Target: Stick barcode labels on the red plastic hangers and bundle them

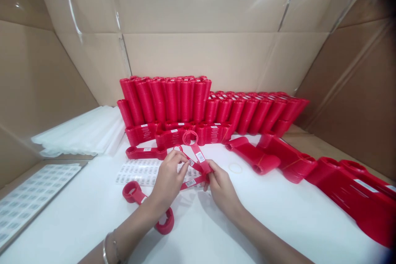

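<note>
My right hand (223,187) is closed around the overlapping ends of several flat red plastic wrenches (195,149) with ring-shaped ends, fanned out above the table. White barcode labels (200,156) show on their handles. At the middle one, my left hand (170,177) pinches with thumb and forefinger at a small barcode label (191,162); whether the label is fully stuck down cannot be seen. Below my left forearm, more red wrenches (131,192) lie on the table, partly covered by the arm. Behind the hands is a sheet of barcode labels (136,172).
Tall stacks of red wrenches (170,101) stand along the back cardboard wall (198,49). Banded bundles (253,156) lie to the right, near a loose rubber band (235,168). At left are white plastic sleeves (83,130) and another label sheet (27,198). Cardboard closes both sides.
</note>
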{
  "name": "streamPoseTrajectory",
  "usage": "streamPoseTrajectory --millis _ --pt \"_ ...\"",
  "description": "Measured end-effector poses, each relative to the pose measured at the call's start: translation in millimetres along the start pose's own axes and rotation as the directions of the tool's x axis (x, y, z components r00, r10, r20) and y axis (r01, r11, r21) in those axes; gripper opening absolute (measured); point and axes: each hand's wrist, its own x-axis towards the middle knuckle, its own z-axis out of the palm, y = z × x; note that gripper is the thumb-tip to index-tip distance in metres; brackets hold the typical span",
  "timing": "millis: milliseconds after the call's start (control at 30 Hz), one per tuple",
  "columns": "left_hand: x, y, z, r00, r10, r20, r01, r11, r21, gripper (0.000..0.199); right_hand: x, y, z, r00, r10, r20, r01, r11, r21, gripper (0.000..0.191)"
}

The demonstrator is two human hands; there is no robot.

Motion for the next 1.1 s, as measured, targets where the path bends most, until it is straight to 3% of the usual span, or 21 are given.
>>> streamPoseTrajectory --millis 133,333,600,833,1033,1100 --pt "-4.7 -0.1 4.3 0.999 0.049 -0.01 -0.049 0.996 0.073 0.012 -0.7 0.5 1.4 0.999 0.033 -0.019 -0.033 0.999 -0.004 0.023" --pt "-6.1 1.0 7.3 0.999 0.039 0.01 -0.039 0.995 0.088 0.012 -1.0 2.1 0.5 0.998 -0.018 -0.056 0.014 0.998 -0.061 0.023" --pt "-5.5 7.9 2.5 0.988 -0.124 0.096 0.13 0.99 -0.053 0.009 2.5 7.3 -0.4 0.994 -0.057 -0.089 0.045 0.99 -0.135 0.028" --pt "-4.5 12.0 -0.6 0.958 -0.194 0.211 0.241 0.944 -0.226 0.013 3.4 7.9 -3.3 0.99 -0.089 -0.106 0.068 0.981 -0.183 0.041" --pt "-4.6 11.1 0.7 0.951 -0.182 0.252 0.249 0.931 -0.267 0.013 4.4 6.0 -5.1 0.985 -0.123 -0.118 0.089 0.962 -0.259 0.045" --pt "-4.6 11.5 0.5 0.965 -0.154 0.211 0.2 0.955 -0.219 0.013 4.7 6.5 -5.1 0.984 -0.132 -0.122 0.093 0.956 -0.278 0.046"
